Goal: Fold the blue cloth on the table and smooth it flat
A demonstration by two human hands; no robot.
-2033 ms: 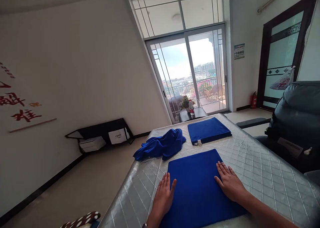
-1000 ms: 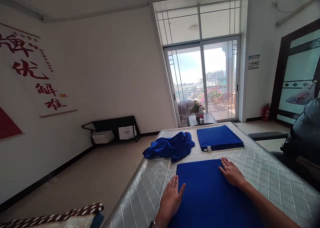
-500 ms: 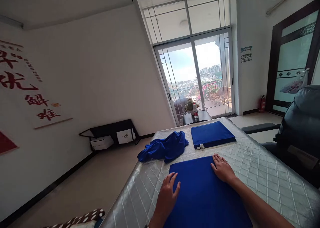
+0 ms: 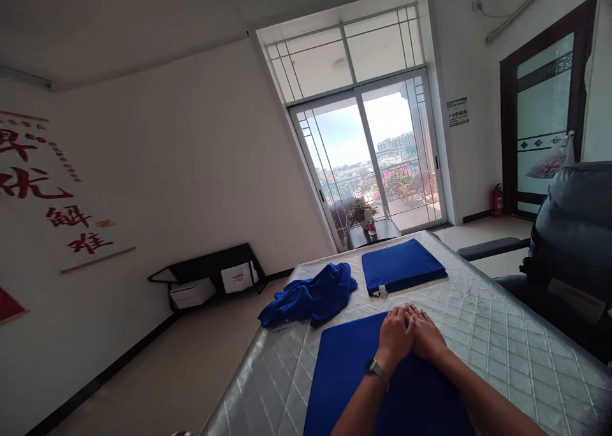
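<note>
A flat, folded blue cloth (image 4: 342, 366) lies on the quilted silver-grey mattress cover in front of me. Near its far right corner my two hands meet, side by side and touching. My right hand (image 4: 427, 335) rests there with its fingers stretched out towards the far edge. Close against it, my left hand (image 4: 396, 334) reaches across the cloth with fingers lightly bent on the far edge; a watch is on that wrist. Beyond lies a neat stack of folded blue cloth (image 4: 401, 264) with a white label. A crumpled blue cloth (image 4: 313, 296) sits to its left.
The mattress (image 4: 502, 347) spreads under the cloths. A black armchair (image 4: 574, 232) stands at the right. Past the far end is a small table with a bottle (image 4: 369, 220) and plant, before glass sliding doors. A low black rack (image 4: 210, 270) with white boxes is along the left wall.
My left hand has moved right, from the cloth's left edge to beside my right hand at the far right corner. My right hand stays near that corner. The view has tipped slightly upward.
</note>
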